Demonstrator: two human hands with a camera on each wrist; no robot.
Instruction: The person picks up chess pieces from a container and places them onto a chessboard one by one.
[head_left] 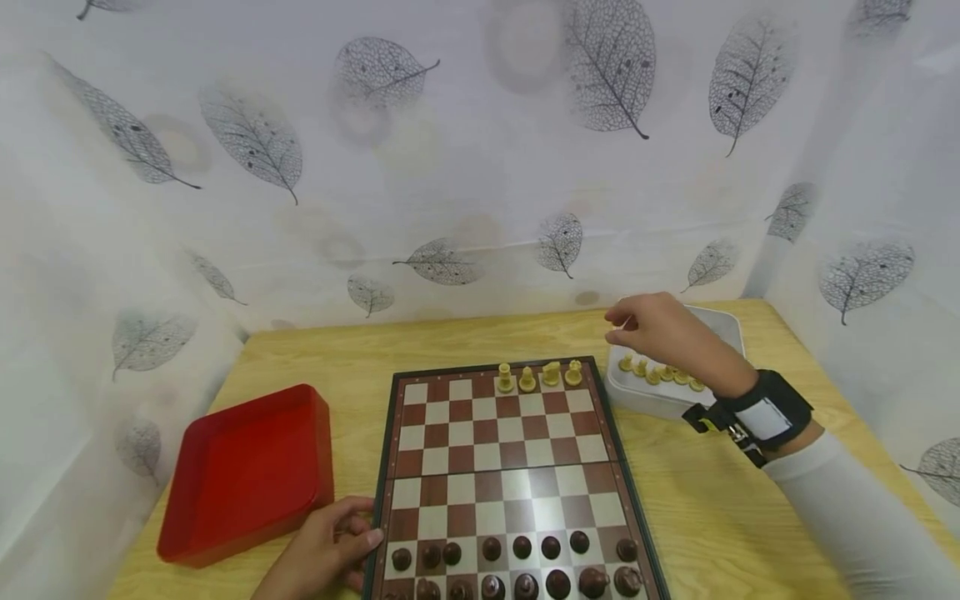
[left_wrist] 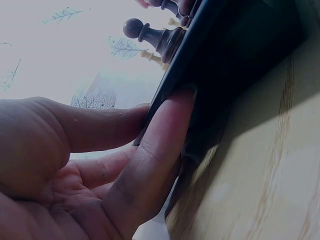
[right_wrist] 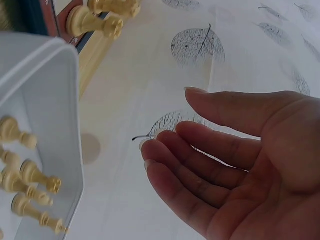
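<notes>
1. Right up close, dark pieces (head_left: 551,547) fill 2 rows at the chessboard (head_left: 487,467)'s near end.
2. There's the left hand (head_left: 322,546), curled in a pinch on the board's left edge!
3. Just left of it, a red tray (head_left: 247,467) on the table (head_left: 356,442).
4. Farther out, the right hand (head_left: 652,325) hovers, loosely open, holding nothing, over a white box (head_left: 637,398) of pale pieces (head_left: 667,374).
5. 4 pale chessmen (head_left: 527,381) stand on the board's far row, right half.
</notes>
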